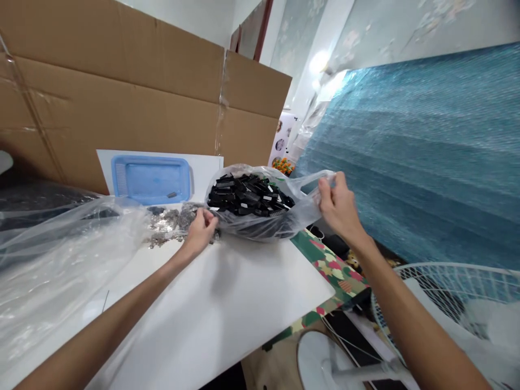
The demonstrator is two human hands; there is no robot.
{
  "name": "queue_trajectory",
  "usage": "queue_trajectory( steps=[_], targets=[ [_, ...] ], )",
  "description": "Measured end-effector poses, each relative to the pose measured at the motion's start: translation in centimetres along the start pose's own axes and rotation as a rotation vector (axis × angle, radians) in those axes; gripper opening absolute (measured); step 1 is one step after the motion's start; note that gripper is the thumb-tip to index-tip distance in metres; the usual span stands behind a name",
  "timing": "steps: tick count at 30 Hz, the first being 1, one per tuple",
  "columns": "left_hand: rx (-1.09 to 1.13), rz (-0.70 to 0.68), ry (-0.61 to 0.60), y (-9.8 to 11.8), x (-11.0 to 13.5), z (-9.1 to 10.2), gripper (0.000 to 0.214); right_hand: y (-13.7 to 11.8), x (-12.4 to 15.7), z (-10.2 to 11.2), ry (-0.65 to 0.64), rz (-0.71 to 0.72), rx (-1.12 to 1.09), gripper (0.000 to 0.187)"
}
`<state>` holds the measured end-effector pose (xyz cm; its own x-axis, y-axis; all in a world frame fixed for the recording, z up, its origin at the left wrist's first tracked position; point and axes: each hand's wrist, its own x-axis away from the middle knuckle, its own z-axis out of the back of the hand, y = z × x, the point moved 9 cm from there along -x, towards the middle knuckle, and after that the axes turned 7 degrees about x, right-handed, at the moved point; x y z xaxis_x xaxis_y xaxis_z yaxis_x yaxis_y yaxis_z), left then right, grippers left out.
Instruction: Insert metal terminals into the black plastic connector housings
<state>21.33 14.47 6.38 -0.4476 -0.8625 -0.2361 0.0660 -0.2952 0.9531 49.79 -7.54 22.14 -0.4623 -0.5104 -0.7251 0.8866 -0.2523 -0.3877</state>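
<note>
A clear plastic bag (300, 211) full of small black plastic parts (247, 195) rests at the far side of the white tabletop (260, 287), its mouth spread toward me. My right hand (337, 203) is closed on the bag's gathered right edge and pulls it out to the side. At the bag's left edge, my left hand (202, 230) is pinched on the plastic rim. A pile of small shiny metal pieces (164, 223) lies just left of that hand. Behind it stands a shallow blue plastic tray (150, 197) with one small dark piece inside.
Large cardboard (134, 103) walls off the back. Loose clear plastic sheeting (73, 260) covers the left side. A white fan (455, 303) stands at the lower right, below a blue sheet (426, 146). A patterned cloth (333, 265) shows under the tabletop's right edge.
</note>
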Motion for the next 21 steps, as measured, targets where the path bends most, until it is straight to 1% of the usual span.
queue_trajectory(
  steps=[1, 3, 5, 6, 7, 9, 11, 13, 14, 17, 19, 21],
  targets=[
    [-0.038, -0.025, 0.007, -0.4, 0.8, 0.2, 0.040, 0.1, 0.1, 0.5, 0.045, -0.014, 0.032, 0.048],
    [-0.106, -0.078, 0.007, -0.7, 1.7, -0.1, 0.073, 0.5, 0.3, 1.2, 0.124, -0.053, 0.063, 0.042],
    [-0.163, -0.140, -0.010, -0.5, 1.7, -1.3, 0.104, 1.0, 0.1, 1.7, 0.185, -0.098, 0.058, 0.038],
    [-0.188, -0.174, -0.022, -0.1, 1.4, -2.1, 0.115, 1.3, -0.1, 2.0, 0.224, -0.120, 0.052, 0.038],
    [-0.211, -0.209, -0.034, 0.5, 1.0, -3.0, 0.121, 1.7, -0.4, 2.3, 0.267, -0.139, 0.046, 0.039],
    [-0.254, -0.278, -0.052, 1.7, -0.1, -4.5, 0.122, 2.4, -1.2, 2.8, 0.335, -0.161, 0.032, 0.040],
    [-0.293, -0.346, -0.057, 3.0, -1.3, -5.6, 0.114, 3.3, -2.0, 3.3, 0.383, -0.184, 0.007, 0.041],
    [-0.325, -0.399, -0.045, 3.7, -2.1, -6.3, 0.106, 4.1, -2.6, 3.3, 0.387, -0.208, -0.008, 0.040],
    [-0.337, -0.416, -0.032, 3.8, -2.4, -6.4, 0.101, 4.4, -2.8, 3.1, 0.365, -0.216, 0.003, 0.040],
    [-0.354, -0.445, 0.017, 3.4, -2.5, -6.2, 0.090, 4.8, -2.3, 2.1, 0.239, -0.217, 0.091, 0.042],
    [-0.351, -0.467, 0.034, 2.9, -2.0, -6.0, 0.085, 5.0, -1.3, 1.5, 0.182, -0.220, 0.135, 0.044],
    [-0.343, -0.495, 0.030, 2.4, -1.3, -5.6, 0.087, 4.9, -0.1, 1.0, 0.146, -0.222, 0.147, 0.047]
  ],
)
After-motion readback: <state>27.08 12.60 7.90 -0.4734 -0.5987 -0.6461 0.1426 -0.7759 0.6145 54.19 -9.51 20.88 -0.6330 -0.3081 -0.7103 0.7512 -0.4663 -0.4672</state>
